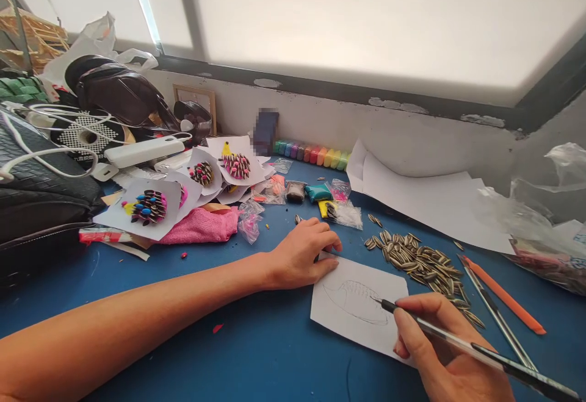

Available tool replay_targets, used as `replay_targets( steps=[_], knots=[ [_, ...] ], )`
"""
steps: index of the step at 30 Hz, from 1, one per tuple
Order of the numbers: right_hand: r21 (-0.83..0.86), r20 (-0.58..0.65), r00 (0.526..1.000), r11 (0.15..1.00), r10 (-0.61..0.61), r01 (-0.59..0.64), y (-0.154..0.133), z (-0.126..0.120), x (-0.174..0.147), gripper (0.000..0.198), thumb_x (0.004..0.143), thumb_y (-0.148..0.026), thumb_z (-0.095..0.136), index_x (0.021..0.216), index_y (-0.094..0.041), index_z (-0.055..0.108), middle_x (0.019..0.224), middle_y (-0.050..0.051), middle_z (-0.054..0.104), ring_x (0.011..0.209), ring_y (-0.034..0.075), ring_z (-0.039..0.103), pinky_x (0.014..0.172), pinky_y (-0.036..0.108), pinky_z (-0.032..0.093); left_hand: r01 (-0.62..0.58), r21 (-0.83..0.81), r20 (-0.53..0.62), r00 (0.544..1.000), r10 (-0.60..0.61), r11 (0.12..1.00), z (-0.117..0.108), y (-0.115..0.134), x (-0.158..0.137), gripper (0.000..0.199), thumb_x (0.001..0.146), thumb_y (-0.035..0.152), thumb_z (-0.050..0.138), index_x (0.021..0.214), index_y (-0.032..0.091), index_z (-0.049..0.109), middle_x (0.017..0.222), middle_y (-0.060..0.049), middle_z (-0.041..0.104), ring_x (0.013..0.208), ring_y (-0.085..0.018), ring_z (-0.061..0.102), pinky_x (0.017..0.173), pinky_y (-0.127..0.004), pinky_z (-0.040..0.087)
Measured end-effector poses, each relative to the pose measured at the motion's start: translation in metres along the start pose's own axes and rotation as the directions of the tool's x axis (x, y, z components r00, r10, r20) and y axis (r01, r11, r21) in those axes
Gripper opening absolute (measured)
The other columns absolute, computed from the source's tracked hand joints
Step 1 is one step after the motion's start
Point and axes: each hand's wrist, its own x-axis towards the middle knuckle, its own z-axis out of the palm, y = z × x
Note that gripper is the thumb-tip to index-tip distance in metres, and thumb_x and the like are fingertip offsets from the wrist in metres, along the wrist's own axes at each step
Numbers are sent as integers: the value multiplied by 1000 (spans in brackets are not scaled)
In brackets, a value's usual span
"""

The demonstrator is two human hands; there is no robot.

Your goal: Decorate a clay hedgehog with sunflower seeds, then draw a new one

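A small sheet of white paper [352,327] lies on the blue tabletop. It carries a thin line drawing [359,301] of a rounded, leaf-like or fish-like shape filled partly with scalloped rows. My right hand [442,341] grips a black-and-clear pen [439,332], whose tip meets the drawing near its right side. At the sheet's upper left corner rests my left hand [304,252], thumb flat on the paper and apart from the loosely bent fingers. Striped sunflower seeds [421,262] form a pile just beyond the paper's right edge.
Another pen [497,310] and an orange stick-like tool [503,295] lie at right, below a plastic bag [553,225]. Behind are clay packets [318,192], a row of coloured clay [315,154] and large white sheets [412,191]. Seed-and-clay pieces [153,207], pink cloth [201,225] and black bag [41,188] crowd the left.
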Motion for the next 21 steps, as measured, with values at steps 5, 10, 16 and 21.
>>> replay_targets(
  steps=[5, 10, 16, 21],
  knots=[
    [32, -6, 1000, 999, -27, 28, -15, 15, 1, 15, 85, -38, 59, 75, -26, 59, 54, -7, 59, 43, 11, 55, 43, 19, 45, -163, 36, 27, 986, 163, 986, -3, 4, -6, 21, 87, 25, 60, 105, 17, 67, 118, -7, 65, 112, -23, 55, 99, -39, 39],
    [32, 6, 999, 999, -44, 44, -13, 25, 2, 16, 87, -37, 57, 75, -26, 58, 56, -7, 58, 43, 11, 53, 43, 20, 44, -313, -38, 185, 931, 314, 949, -5, 6, -11, 58, 87, 54, 60, 130, 15, 56, 145, -10, 50, 142, -30, 35, 118, -46, 22],
    [-31, 52, 984, 985, -168, 169, -1, 23, 4, 13, 87, -33, 58, 75, -27, 59, 58, -7, 64, 47, 12, 60, 45, 18, 47, -321, -39, 282, 905, 318, 946, -5, 6, -11, 73, 86, 58, 59, 141, 13, 45, 152, -11, 41, 145, -30, 30, 121, -44, 18],
    [40, 5, 999, 998, -44, 44, -6, 30, -1, 14, 89, -35, 56, 78, -27, 58, 61, -7, 61, 50, 13, 57, 50, 20, 48, -318, -22, 335, 891, 306, 948, -7, 7, -9, 80, 88, 60, 55, 147, 9, 37, 157, -13, 31, 148, -29, 22, 122, -43, 12]
  ],
)
